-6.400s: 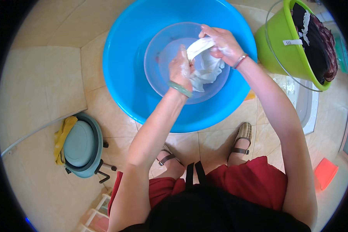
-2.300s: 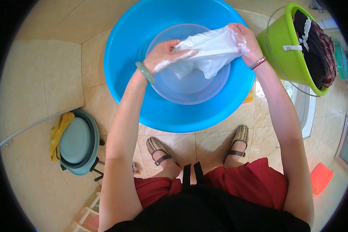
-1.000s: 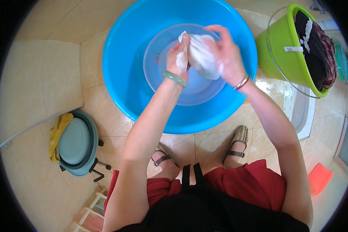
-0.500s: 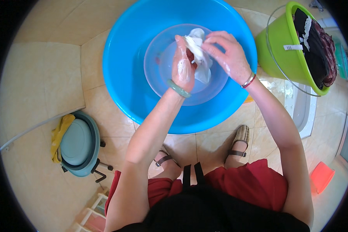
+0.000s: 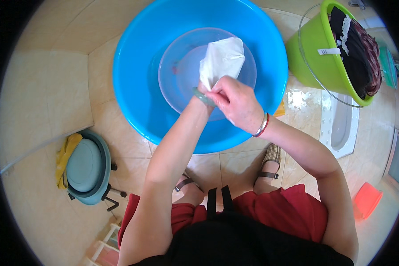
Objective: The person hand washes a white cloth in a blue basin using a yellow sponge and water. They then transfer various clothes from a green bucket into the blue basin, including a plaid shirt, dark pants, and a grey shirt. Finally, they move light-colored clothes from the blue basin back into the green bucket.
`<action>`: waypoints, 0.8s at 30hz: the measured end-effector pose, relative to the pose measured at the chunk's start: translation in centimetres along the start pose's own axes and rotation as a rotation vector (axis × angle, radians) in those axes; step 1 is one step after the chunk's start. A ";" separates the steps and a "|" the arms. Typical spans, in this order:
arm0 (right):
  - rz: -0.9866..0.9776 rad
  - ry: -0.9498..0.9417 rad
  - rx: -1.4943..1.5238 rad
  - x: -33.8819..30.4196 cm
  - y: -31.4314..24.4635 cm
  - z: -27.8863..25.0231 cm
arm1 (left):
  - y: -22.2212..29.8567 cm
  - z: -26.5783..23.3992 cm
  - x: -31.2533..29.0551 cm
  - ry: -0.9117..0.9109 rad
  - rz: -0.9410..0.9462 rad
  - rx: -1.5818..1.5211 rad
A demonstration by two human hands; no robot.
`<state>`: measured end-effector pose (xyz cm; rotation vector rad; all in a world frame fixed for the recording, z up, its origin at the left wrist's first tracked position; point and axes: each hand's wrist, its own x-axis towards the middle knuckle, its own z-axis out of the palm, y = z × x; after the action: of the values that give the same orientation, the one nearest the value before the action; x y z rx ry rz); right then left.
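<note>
A wet white cloth [image 5: 224,57] covers my left hand [image 5: 202,87], leaving little more than the wrist with its green bangle [image 5: 204,97] showing. Under the fabric the left fingers are hidden. With thumb and fingers, my right hand [image 5: 238,103] pinches the lower edge of the cloth just beside the left wrist. Both hands are above a pale translucent basin [image 5: 168,91] that sits inside a large blue tub [image 5: 135,66]. Cloudy liquid appears to lie in the small basin, and a small reddish patch shows at its left side.
A green bucket [image 5: 307,55] of dark clothes stands at the far right, with a white squat toilet [image 5: 341,126] below it. To the left is a folded blue-grey basin [image 5: 86,166] with a yellow cloth [image 5: 66,157]. A red-orange plastic object [image 5: 368,200] lies at right.
Earlier the white cloth was bunched between both hands. Now it is spread over my left hand, and my right hand has come down and left to grip its edge by the wrist.
</note>
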<state>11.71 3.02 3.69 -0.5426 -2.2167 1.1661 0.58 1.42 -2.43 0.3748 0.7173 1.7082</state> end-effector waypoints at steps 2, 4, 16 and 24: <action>-0.038 -0.041 0.062 -0.5 0.3 -0.1 | 1.2 0.8 -0.3 -0.081 0.032 0.188; -0.104 -0.013 -0.045 -0.5 0.3 -2.2 | 2.6 1.3 -0.5 -0.212 0.145 0.633; 0.090 -0.329 -0.681 -11.0 10.3 -10.1 | -0.2 -0.9 0.8 -0.396 -0.390 -0.786; 0.013 -0.592 -0.936 -11.6 13.0 -7.7 | 0.0 0.4 -0.3 -0.253 -0.348 -0.734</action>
<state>26.62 7.88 -7.19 -0.6039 -3.2461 0.2032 0.86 1.20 -2.10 -0.0528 -0.0559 1.4377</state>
